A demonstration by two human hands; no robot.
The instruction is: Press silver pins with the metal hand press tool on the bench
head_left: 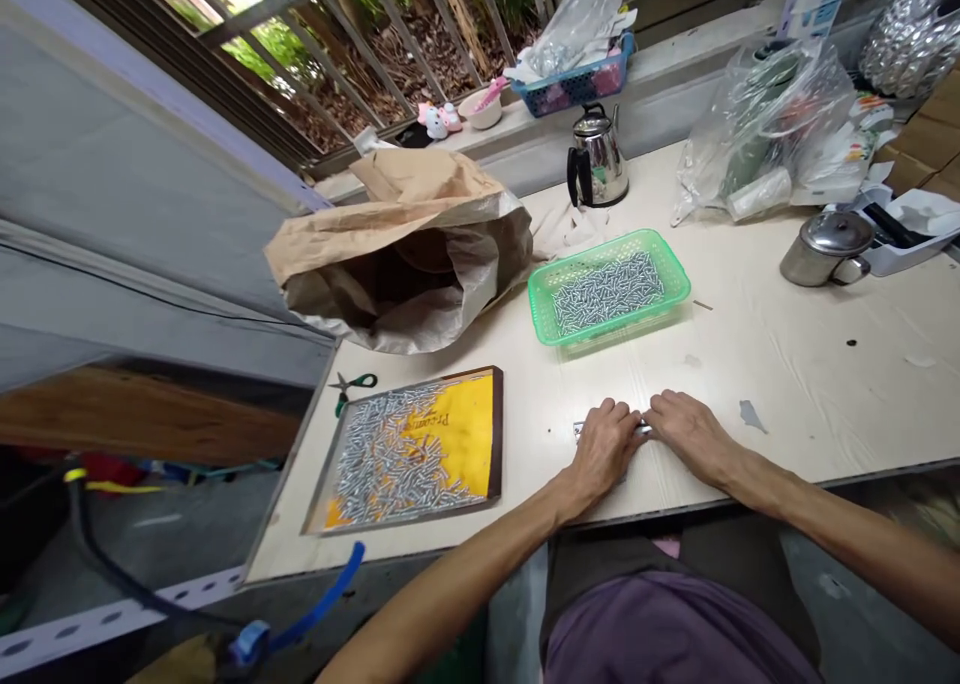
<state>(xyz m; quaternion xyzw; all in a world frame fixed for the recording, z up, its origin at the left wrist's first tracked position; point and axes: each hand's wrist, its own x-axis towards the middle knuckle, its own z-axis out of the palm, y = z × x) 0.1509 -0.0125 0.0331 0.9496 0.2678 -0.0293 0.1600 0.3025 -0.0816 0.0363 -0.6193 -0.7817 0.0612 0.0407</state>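
Note:
Near the table's front edge, my left hand (606, 444) has its fingers closed and bent down onto the tabletop. Beside it, my right hand (694, 434) is also closed, its fingertips almost meeting the left ones. Between them shows a small shiny metal piece (643, 427), pinched by both hands; its exact kind is too small to tell. The end of a flat metal part (577, 429) pokes out left of my left hand. Beyond the hands stands a green plastic basket (609, 332) of small silver screw-like pieces. To the left lies a shallow tray (496, 434) with longer silver pieces on a yellow sheet.
Scissors (352, 384) lie behind the tray. A large open paper sack (405, 254) stands at the back left. Farther back are a metal kettle (600, 159), a clear plastic bag (772, 134) and a lidded steel cup (825, 249). A blue strap (322, 599) hangs below the front edge.

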